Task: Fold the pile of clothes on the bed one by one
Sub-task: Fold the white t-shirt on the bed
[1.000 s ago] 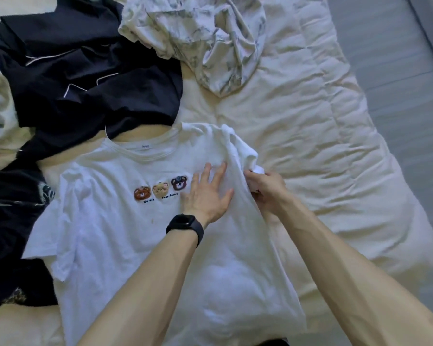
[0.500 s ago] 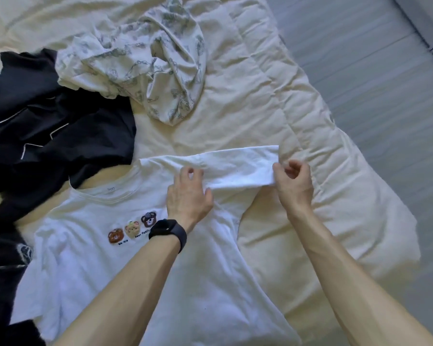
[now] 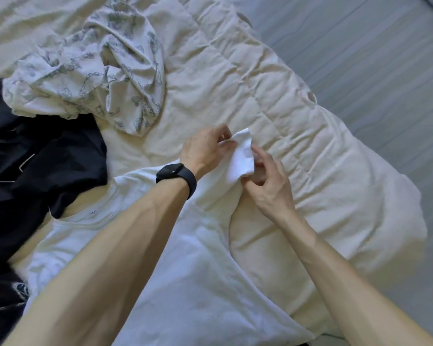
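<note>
The left hand [image 3: 205, 149] and right hand [image 3: 269, 182] are both pinching the raised sleeve [image 3: 241, 161] of the white T-shirt [image 3: 185, 260], which is lying flat on the bed [image 3: 318, 156] toward six o'clock, dark clothes [image 3: 48, 168] sitting at nine.

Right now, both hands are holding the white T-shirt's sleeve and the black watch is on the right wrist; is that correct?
Not quite: the head view shows the black watch on the left wrist, not the right. The rest holds: the left hand and the right hand both hold the white T-shirt's sleeve.
</note>
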Tool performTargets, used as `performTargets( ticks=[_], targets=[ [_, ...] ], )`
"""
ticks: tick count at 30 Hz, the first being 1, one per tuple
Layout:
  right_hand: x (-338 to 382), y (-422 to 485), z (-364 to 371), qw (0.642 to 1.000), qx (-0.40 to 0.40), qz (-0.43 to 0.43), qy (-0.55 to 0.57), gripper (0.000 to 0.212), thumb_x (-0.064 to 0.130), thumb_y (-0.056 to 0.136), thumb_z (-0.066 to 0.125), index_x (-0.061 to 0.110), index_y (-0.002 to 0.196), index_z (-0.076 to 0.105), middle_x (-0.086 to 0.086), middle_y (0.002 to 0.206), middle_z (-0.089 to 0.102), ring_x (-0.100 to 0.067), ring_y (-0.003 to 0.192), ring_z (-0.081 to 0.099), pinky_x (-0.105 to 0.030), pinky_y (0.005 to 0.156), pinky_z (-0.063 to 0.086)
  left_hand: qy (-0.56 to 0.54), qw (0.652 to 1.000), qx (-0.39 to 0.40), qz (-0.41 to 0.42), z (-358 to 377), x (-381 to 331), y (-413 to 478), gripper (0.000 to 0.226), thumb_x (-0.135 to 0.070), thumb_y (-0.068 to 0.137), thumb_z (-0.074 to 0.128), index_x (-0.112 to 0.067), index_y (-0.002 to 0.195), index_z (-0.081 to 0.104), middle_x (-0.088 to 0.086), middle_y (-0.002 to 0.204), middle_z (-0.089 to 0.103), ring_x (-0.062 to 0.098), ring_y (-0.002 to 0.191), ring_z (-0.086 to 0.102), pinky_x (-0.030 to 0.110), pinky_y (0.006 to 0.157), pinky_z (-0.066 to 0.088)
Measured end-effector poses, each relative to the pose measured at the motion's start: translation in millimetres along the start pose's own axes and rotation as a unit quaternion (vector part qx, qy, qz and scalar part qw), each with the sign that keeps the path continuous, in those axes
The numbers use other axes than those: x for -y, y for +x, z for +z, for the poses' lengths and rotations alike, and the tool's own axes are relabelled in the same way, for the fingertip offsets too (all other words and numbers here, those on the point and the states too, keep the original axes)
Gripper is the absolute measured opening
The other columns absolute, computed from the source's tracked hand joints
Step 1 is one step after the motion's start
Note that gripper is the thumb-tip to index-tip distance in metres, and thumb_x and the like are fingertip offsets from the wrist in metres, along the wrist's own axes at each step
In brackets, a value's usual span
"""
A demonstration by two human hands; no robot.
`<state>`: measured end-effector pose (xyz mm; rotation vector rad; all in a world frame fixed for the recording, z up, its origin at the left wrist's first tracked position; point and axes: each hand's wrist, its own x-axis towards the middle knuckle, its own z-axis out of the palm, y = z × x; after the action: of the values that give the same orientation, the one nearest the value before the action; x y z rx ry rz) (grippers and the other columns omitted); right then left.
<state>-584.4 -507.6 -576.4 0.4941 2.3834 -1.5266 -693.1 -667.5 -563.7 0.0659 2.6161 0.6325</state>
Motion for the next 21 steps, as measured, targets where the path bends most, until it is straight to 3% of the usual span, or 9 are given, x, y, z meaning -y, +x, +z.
performTargets(
  ticks=[3, 8, 12, 15, 18, 21],
  targets=[
    [4.1, 13.1, 1.5, 0.999, 0.014, -0.009, -0.032, 0.07, 0.022, 0.08, 0.076, 0.038, 0.143, 0.05, 0.001, 0.115, 0.059, -0.007, 0.105, 0.054, -0.026, 0.099, 0.046, -0.108, 0.993, -0.007, -0.041, -9.8, 10.9, 2.0, 0.013, -0.045, 0.09, 0.068, -0.033, 0.09, 0.063, -0.01, 0.084, 0.065, 0.019, 0.086, 0.065, 0.036, 0.072, 0.055],
    [10.0, 25.9, 2.6, 0.999, 0.014, -0.028, -0.032, 0.06, 0.024, 0.081, 0.075, 0.037, 0.136, 0.057, 0.003, 0.118, 0.05, -0.008, 0.082, 0.062, -0.022, 0.09, 0.049, -0.166, 0.982, -0.023, -0.092, -18.1, 24.0, 6.6, 0.011, -0.038, 0.095, 0.064, -0.028, 0.092, 0.06, -0.011, 0.086, 0.064, 0.014, 0.082, 0.064, 0.024, 0.061, 0.047],
    [10.4, 33.2, 3.5, 0.99, 0.067, -0.031, -0.12, 0.035, 0.033, 0.082, 0.074, 0.029, 0.116, 0.068, 0.006, 0.114, 0.048, -0.016, 0.104, 0.056, -0.03, 0.086, 0.044, -0.159, 0.982, -0.028, -0.097, -17.2, 24.8, 11.4, 0.009, -0.032, 0.096, 0.061, -0.023, 0.097, 0.06, -0.003, 0.092, 0.065, 0.017, 0.087, 0.062, 0.027, 0.068, 0.048],
    [10.0, 30.1, 3.3, 0.978, 0.101, -0.033, -0.179, 0.021, 0.04, 0.086, 0.068, 0.022, 0.095, 0.062, 0.004, 0.108, 0.051, -0.021, 0.099, 0.056, -0.036, 0.082, 0.046, -0.193, 0.975, -0.026, -0.109, -16.8, 23.0, 11.9, 0.012, -0.033, 0.094, 0.062, -0.024, 0.101, 0.063, -0.002, 0.096, 0.068, 0.016, 0.089, 0.065, 0.026, 0.068, 0.051],
    [7.9, 24.6, -1.0, 0.972, 0.127, -0.014, -0.198, 0.029, 0.042, 0.091, 0.064, 0.021, 0.077, 0.05, 0.003, 0.094, 0.051, -0.021, 0.09, 0.055, -0.036, 0.076, 0.044, -0.24, 0.965, 0.019, -0.099, -18.7, 20.4, 11.6, 0.017, -0.037, 0.093, 0.067, -0.022, 0.102, 0.069, -0.005, 0.091, 0.07, 0.012, 0.083, 0.066, 0.024, 0.067, 0.049],
    [3.7, 17.6, -20.8, 0.992, 0.051, 0.027, -0.109, 0.036, 0.048, 0.097, 0.056, 0.02, 0.075, 0.048, 0.007, 0.074, 0.055, -0.013, 0.074, 0.055, -0.031, 0.062, 0.039, -0.278, 0.957, -0.02, -0.076, -23.6, 14.3, 13.4, 0.006, -0.034, 0.095, 0.067, -0.029, 0.094, 0.069, -0.011, 0.081, 0.061, 0.008, 0.074, 0.059, 0.02, 0.062, 0.046]
  ],
)
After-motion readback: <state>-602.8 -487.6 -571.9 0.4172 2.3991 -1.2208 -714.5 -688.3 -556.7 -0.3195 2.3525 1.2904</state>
